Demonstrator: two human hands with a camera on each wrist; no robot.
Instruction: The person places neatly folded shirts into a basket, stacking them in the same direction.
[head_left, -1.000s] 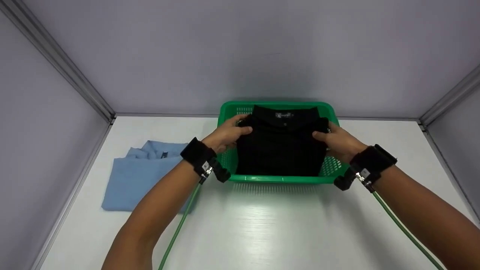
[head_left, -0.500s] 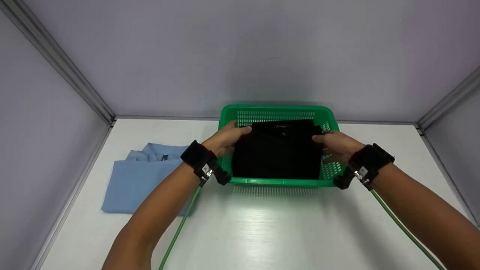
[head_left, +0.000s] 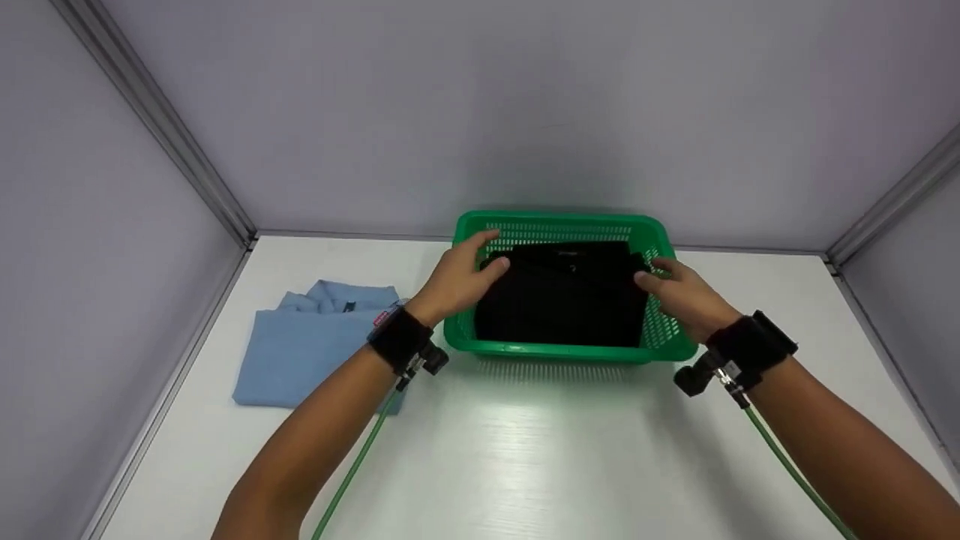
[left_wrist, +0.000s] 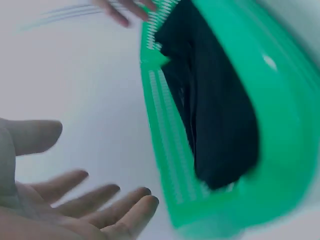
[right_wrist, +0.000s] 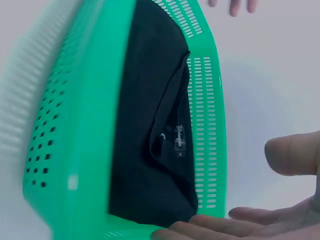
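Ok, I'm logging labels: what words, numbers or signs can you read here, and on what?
Collar label of black shirt: script, too blurred to read.
Tag below it: "S" or "5", can't tell which.
Blue shirt label: too small.
Red patch by left strap: too small.
Right strap sticker: too small.
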